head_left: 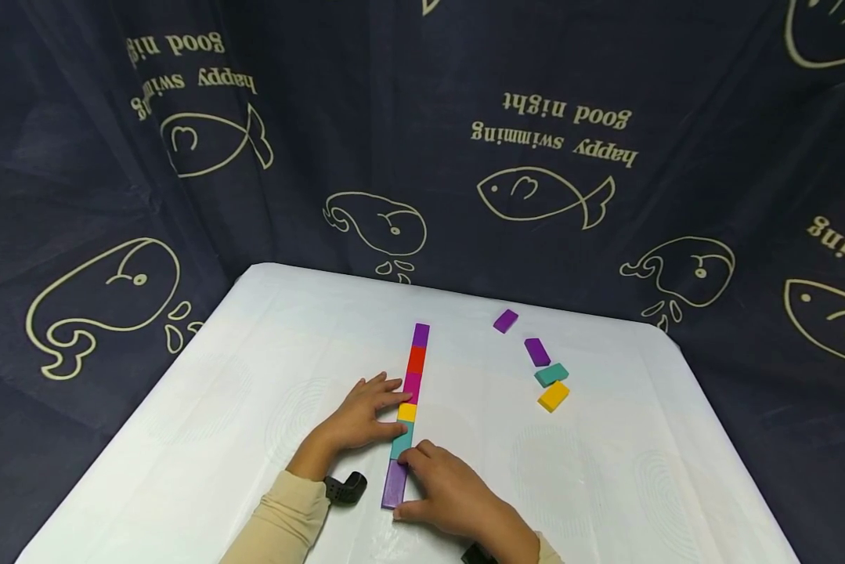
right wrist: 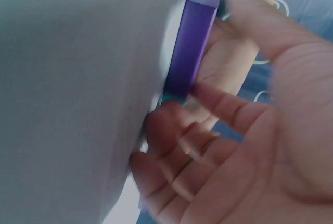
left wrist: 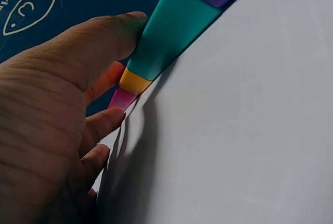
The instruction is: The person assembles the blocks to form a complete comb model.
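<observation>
A straight row of blocks runs away from me on the white table. From the near end it goes purple block (head_left: 394, 487), teal block (head_left: 401, 445), yellow block (head_left: 407, 412), magenta block (head_left: 411, 384), red block (head_left: 417, 359), then a far purple block (head_left: 420, 335). My left hand (head_left: 359, 417) lies along the left side, thumb at the teal block and a finger over the magenta one. On the right, my right hand (head_left: 453, 489) has a fingertip where teal meets purple. Its thumb is by the near purple block's end, beside that block (right wrist: 192, 47) in the right wrist view.
To the right lie several loose blocks: a purple block (head_left: 506, 321) near the far edge, a second purple block (head_left: 537, 352), a teal block (head_left: 552, 375) and a yellow block (head_left: 553, 396). A dark printed curtain (head_left: 422, 141) hangs behind the white table (head_left: 218, 407).
</observation>
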`<state>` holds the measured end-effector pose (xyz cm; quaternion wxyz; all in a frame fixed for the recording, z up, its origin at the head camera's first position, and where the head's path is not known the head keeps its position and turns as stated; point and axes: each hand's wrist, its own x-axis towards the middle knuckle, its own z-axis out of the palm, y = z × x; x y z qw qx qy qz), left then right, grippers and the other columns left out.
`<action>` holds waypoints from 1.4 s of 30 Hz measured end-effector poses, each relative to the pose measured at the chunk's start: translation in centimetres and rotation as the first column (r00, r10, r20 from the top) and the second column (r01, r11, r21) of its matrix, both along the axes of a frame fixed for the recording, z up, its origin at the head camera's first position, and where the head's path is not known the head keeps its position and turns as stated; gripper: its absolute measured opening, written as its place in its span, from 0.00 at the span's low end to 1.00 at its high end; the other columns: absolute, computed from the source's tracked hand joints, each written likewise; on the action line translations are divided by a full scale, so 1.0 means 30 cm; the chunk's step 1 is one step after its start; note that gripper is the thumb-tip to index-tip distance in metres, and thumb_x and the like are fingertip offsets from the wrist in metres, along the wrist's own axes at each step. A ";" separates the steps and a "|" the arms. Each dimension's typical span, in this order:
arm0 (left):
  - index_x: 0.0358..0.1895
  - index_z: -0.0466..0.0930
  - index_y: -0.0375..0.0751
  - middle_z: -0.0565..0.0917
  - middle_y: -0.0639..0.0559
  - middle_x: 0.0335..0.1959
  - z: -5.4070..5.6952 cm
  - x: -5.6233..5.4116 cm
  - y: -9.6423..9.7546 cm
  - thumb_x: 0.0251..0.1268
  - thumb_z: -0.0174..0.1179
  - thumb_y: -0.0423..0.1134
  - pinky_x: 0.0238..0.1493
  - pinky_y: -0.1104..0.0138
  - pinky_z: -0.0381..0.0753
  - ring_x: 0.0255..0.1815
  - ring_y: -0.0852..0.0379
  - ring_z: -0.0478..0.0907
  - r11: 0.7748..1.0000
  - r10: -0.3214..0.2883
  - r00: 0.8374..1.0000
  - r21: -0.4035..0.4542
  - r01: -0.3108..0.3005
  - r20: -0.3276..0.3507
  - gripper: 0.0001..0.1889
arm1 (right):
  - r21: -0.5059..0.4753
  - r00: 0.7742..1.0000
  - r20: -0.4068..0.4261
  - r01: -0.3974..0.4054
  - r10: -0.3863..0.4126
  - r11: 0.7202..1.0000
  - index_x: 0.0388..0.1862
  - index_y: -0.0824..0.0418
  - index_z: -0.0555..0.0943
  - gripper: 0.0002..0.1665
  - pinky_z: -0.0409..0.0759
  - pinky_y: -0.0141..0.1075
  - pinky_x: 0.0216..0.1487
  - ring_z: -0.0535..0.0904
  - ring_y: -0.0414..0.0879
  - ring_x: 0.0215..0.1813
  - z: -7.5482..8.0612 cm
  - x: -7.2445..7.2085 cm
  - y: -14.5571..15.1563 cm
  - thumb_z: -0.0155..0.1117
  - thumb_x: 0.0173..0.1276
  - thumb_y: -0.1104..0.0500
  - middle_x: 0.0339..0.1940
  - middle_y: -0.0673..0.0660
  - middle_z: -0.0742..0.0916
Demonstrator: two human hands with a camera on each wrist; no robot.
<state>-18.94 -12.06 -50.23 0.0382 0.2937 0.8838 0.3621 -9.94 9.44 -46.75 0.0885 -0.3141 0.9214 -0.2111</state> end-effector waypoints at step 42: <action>0.63 0.79 0.41 0.68 0.43 0.71 0.051 -0.284 0.078 0.63 0.68 0.43 0.73 0.49 0.58 0.73 0.43 0.63 0.997 0.005 0.995 0.073 -0.012 0.099 0.25 | -0.257 0.908 0.070 0.416 -0.413 0.872 0.54 0.69 0.78 0.19 0.66 0.64 0.65 0.74 0.63 0.60 -0.006 -0.343 0.775 0.68 0.65 0.67 0.55 0.65 0.81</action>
